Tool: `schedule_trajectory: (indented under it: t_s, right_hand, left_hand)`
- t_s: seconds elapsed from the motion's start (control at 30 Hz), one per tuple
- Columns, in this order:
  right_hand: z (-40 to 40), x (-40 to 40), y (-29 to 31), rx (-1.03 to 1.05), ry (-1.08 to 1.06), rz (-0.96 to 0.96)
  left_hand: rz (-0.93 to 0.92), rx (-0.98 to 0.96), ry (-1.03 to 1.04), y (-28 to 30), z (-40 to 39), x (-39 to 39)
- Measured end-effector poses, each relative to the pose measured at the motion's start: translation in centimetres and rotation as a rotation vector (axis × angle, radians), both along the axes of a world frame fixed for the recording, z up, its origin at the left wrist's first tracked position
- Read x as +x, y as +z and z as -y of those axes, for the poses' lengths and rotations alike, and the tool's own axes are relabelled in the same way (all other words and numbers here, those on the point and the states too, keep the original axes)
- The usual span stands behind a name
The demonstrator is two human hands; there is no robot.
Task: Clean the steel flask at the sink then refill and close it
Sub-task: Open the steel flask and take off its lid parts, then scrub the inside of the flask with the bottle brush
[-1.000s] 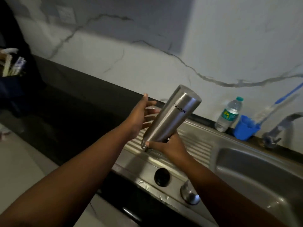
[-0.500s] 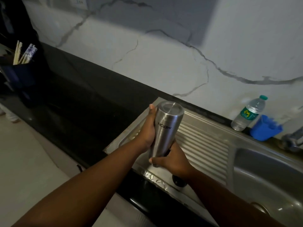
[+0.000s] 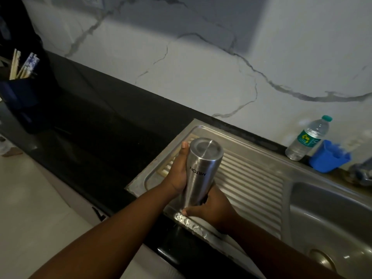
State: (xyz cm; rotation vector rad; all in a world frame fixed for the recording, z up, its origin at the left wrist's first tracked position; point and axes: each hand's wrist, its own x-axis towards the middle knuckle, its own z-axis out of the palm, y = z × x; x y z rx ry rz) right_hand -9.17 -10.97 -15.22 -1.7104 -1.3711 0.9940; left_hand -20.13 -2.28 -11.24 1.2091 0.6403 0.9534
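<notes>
Both hands (image 3: 178, 174) (image 3: 212, 210) clasped round the inverted steel flask (image 3: 199, 172) above the drainboard's (image 3: 251, 178) front edge.

Not much to report on the person honestly: both forearms were bare all the way to the frame edge, no sleeves showing. Left hand (image 3: 177, 174) and right hand (image 3: 213, 208) had short nails, nothing worn.

"MILTON" in black, upside down, on steel flask (image 3: 198, 172); water bottle (image 3: 308, 137) label unreadable.
</notes>
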Motion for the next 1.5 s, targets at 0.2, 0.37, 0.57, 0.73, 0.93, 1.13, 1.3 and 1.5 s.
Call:
schedule_trajectory:
  t_s: [0.2, 0.37, 0.57, 0.73, 0.93, 1.13, 1.3, 1.5]
  right_hand:
    - [0.3, 0.7, 1.7, -0.073, 0.107, 0.075]
    - [0.5, 2.1, 3.2, -0.07, 0.17, 0.17]
    - [2.4, 4.5, 4.4, -0.019, 0.081, 0.236]
    - [5.6, 9.1, 4.4, 0.015, -0.077, 0.243]
    - [12.4, 18.7, 4.8, 0.004, -0.191, 0.321]
    - [21.2, 28.9, 5.1, -0.012, -0.357, 0.333]
    - [26.0, 35.3, 3.6, -0.071, -0.418, 0.398]
    - [28.7, 38.8, 3.0, -0.115, -0.432, 0.448]
  left_hand:
    - [-0.007, -0.002, 0.004, -0.1, 0.4, -0.2]
    - [-0.015, 0.005, -0.02, 0.0, 0.7, -0.6]
    - [0.006, 0.017, 0.124, 3.9, -0.8, -2.4]
    - [-0.087, 0.394, 0.445, 13.6, 1.2, -1.6]
    - [-0.04, 0.877, 0.265, 19.8, 9.9, 7.7]
    - [-0.466, 1.193, 0.062, 14.4, 16.5, 23.3]
    - [-0.961, 1.306, -0.142, 7.3, 19.5, 33.1]
    - [-1.224, 1.28, -0.264, 2.0, 21.4, 37.0]
